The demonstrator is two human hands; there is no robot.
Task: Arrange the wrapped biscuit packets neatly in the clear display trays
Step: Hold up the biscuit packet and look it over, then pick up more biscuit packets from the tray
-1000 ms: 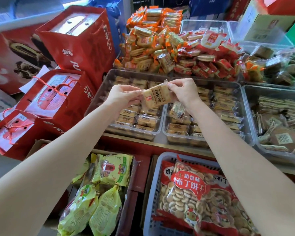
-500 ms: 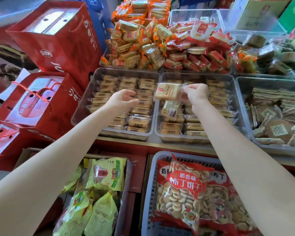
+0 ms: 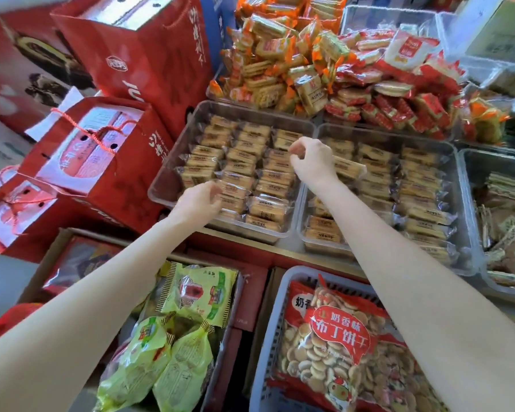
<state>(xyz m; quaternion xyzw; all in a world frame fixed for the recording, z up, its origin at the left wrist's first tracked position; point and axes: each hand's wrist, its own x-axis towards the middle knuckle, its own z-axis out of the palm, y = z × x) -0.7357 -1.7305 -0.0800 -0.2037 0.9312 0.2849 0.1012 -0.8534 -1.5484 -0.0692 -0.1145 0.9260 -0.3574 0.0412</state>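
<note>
While hands (image 3: pixel 309 157) hover, trays (image 3: pixel 173 176) hold packets (image 3: pixel 268 208)

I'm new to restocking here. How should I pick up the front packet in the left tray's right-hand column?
Probably pinch that packet across its long sides from above: it lies flat, top bare, beside the left tray's front wall, neighbours close alongside.

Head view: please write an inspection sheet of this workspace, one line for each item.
Surface: metal shelf edge carries the clear trays.
Job's things: left tray full of packets in neat rows; right tray filled less evenly; one packet at the right hand.
Clutter: heap of orange and red packets behind.
Grippers: left hand at the left tray's near rows; right hand holds the packet.
Cables: nothing seen.
Surroundings: red gift boxes, green bags, biscuit bag in a basket.
</note>
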